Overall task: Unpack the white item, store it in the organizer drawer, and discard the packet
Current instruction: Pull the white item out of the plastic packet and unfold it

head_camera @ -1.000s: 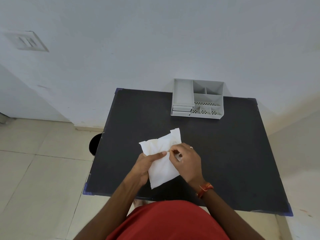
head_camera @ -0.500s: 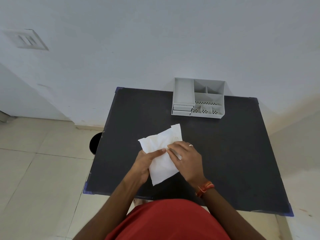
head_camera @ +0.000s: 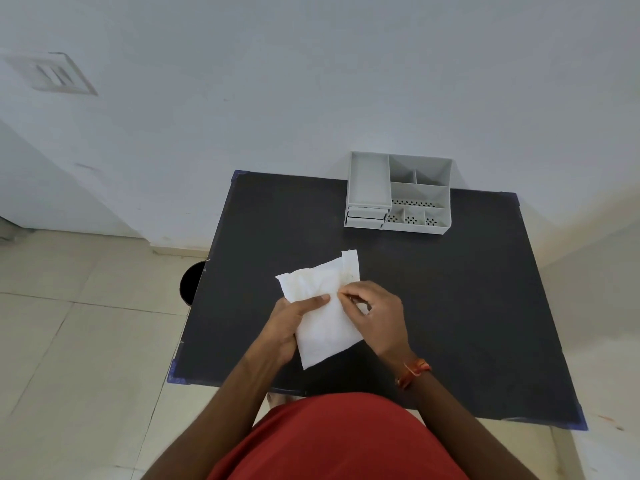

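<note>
A white packet [head_camera: 320,320] lies tilted over the middle of the black table [head_camera: 467,306], held in both hands. My left hand [head_camera: 289,322] grips its left edge, thumb pressed across the top face. My right hand [head_camera: 375,315] pinches the packet's right side near the upper flap, fingertips bent onto the paper. A narrow flap sticks up at the packet's far corner. The white item inside is hidden. The grey organizer [head_camera: 398,194] stands at the table's far edge, with its small drawers [head_camera: 365,216] closed at the front left.
A dark round bin [head_camera: 188,284] stands on the tiled floor just beyond the table's left edge. The white wall rises directly behind the organizer. My red garment fills the bottom of the view.
The packet and both hands shifted slightly toward the far side of the table. My right fingers curled tighter onto the packet's right edge.
</note>
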